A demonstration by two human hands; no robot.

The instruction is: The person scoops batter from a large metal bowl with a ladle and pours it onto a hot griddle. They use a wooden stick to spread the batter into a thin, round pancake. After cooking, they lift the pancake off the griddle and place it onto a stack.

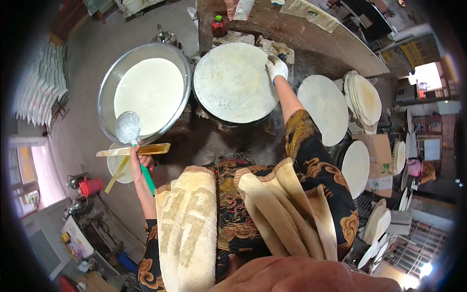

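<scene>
My left hand (141, 162) grips the green handle of a metal ladle (128, 126) together with a T-shaped wooden spreader (155, 149). The ladle's bowl hangs over the near rim of a large metal basin (103, 91), which holds a pale, creamy batter (149, 91). To the basin's right, a thin pale sheet of batter (235, 84) covers a round griddle. My right hand (277, 68), in a white glove, is at the upper right edge of this sheet; its fingertips are partly hidden, so I cannot tell whether they pinch the edge.
A jar with a green lid (218, 27) stands behind the griddle. At the right lie another round pale sheet (323, 109), a stack of flatbreads (363, 98) and a cardboard box (377, 164). A person (419, 169) is farther off at the right. A pale round container (118, 166) sits below the basin.
</scene>
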